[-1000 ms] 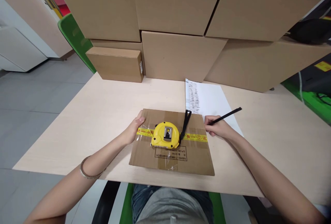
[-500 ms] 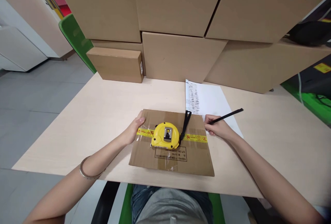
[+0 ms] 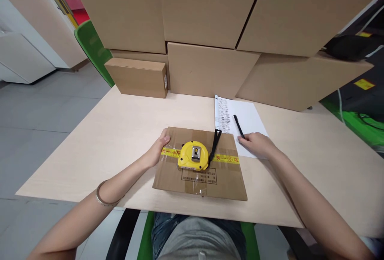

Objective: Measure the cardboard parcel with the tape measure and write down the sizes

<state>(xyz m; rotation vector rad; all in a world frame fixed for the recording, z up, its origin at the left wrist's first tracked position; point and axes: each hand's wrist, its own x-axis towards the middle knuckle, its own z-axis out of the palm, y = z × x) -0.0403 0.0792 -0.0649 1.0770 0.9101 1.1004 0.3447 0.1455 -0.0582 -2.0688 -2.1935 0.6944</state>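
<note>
My left hand (image 3: 157, 149) is closed on the left edge of a flat cardboard box (image 3: 228, 184), thumb on top and fingers mostly hidden. A yellow tape measure (image 3: 186, 157) lies on the box, its black wrist strap (image 3: 214, 145) trailing toward the far edge. Yellow printed tape (image 3: 169, 153) runs across the box top. Right of the box, my right hand (image 3: 256, 145) rests over a white sheet of paper (image 3: 247, 112). Its fingertips close on the near end of a black pen (image 3: 238, 125), which points away from me over the sheet.
Large cardboard boxes (image 3: 201, 70) are stacked like a wall along the back of the pale table (image 3: 99, 140). A smaller closed box (image 3: 139, 78) stands before them at the left. A green chair back (image 3: 93, 48) shows behind the left corner.
My right hand has turned over and moved slightly right onto the paper. The pen swung from pointing right to pointing away over the sheet. My left hand keeps its hold on the box.
</note>
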